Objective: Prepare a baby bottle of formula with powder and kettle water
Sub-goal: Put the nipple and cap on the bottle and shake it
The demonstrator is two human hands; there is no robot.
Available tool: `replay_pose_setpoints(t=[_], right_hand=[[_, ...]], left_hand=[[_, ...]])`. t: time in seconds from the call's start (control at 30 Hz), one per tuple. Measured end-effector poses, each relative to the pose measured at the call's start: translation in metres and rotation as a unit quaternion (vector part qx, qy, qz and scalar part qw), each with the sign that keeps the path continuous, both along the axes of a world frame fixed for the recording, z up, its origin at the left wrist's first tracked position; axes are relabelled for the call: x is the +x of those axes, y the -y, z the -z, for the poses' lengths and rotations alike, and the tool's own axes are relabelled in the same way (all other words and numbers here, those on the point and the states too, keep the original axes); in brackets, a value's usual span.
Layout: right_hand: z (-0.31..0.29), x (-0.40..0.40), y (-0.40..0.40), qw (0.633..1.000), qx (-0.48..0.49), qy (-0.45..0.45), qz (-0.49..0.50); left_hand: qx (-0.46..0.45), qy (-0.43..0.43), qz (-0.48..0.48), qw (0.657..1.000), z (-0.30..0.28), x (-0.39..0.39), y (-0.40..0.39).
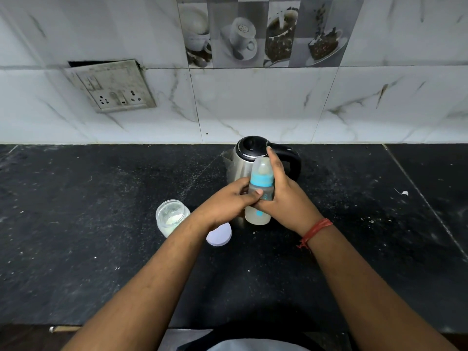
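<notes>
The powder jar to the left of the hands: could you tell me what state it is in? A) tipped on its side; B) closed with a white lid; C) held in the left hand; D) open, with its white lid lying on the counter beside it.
D: the powder jar stands upright and uncovered, its white lid lying on the counter.
</notes>
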State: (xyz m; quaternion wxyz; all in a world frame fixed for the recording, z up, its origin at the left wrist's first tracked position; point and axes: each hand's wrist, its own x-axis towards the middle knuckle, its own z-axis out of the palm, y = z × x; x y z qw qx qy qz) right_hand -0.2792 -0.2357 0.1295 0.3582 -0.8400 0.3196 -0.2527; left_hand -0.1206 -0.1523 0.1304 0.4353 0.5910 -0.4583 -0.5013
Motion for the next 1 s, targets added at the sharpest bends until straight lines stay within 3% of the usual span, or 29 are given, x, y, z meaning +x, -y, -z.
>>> replay_pose_setpoints(t=[0.2,0.37,0.57,0.7,0.87,1.0], right_hand=[[-0.004,-0.002,0.006,0.999,0.034,0.021,-0.019],[-0.005,-0.005,0.006,0.997,0.064,0.033,-0.007],[-0.007,-0.012,0.003,0.994,0.089,0.062,-0.001],[-0.007,-0.024,0.006,0.985,0.137,0.107,0.006],[-0.023,-0.036,0.014,0.921,0.205,0.309,0.122],[-0.012,-0.025,-0.001,0.958,0.186,0.214,0.038]], left_hand=[[-0.036,0.141,-0.053,0.988,-0.008,0.006,-0.002],[-0.073,0.355,-0.137,0.922,0.003,0.016,-0.006],[-0.052,0.500,-0.145,0.852,0.016,0.022,-0.018],[-0.032,0.537,-0.146,0.830,0.016,0.026,-0.026],[-0.036,0.549,-0.168,0.818,0.007,0.024,-0.033],[-0.040,0.561,-0.176,0.808,-0.003,0.019,-0.033]])
